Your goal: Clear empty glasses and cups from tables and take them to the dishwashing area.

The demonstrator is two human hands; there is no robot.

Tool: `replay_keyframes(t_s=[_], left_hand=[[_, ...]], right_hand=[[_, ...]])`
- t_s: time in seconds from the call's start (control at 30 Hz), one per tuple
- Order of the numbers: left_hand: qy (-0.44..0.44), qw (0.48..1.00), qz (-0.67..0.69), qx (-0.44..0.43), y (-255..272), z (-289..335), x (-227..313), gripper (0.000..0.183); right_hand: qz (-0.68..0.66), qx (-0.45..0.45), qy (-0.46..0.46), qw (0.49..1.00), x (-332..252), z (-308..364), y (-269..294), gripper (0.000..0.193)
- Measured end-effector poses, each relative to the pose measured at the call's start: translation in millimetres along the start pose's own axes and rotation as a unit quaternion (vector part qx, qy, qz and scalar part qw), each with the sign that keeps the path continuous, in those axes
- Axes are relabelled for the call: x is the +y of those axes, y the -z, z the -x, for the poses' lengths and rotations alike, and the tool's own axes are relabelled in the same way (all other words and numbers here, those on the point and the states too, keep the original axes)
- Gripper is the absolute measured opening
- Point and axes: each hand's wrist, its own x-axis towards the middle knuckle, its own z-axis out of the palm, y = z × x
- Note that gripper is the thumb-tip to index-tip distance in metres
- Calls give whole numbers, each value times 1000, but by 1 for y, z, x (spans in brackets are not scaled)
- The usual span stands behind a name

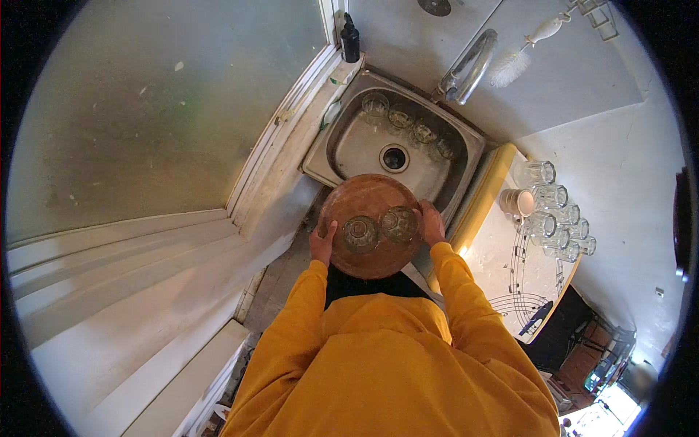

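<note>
A round reddish-brown tray [364,191] is in front of me, just on the near side of the sink. My left hand [322,242] is closed on its left rim, thumb on top. At the right rim my right hand [431,222] is closed too, its fingertips close beside a clear glass bowl [400,223]; whether they touch the bowl I cannot tell. To the left of that bowl, another glass bowl [360,234] rests on the tray. Both hands' fingers under the tray are hidden.
The steel sink [357,149] holds several glass bowls [400,116] along its far side, below a tap [477,65]. On the right, a yellow-edged counter [484,255] carries a striped mug [516,202] and several glasses [551,197]. A dark bottle [350,42] stands on the window ledge.
</note>
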Motion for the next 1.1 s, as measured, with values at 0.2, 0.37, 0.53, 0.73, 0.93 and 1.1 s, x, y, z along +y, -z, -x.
replay_keyframes(t_s=[0.2,0.37,0.53,0.73,0.93,1.1], left_hand=[[6,1000,-6,16,1,2,-2,70],[-26,998,54,4,-3,2,-6,69],[3,1000,-4,-16,3,-6,-15,80],[13,1000,3,24,-1,3,2,67],[-7,1000,16,14,-4,5,6,64],[-1,1000,19,-24,7,-12,-20,78]], right_hand=[[-31,-3,18,999,1,-3,-3,29],[-90,24,73,993,18,-2,-6,24],[-129,115,97,980,-2,3,14,24],[-240,10,201,950,-85,39,79,61],[-11,-82,252,964,-86,44,65,99],[49,-102,241,964,-89,36,55,101]])
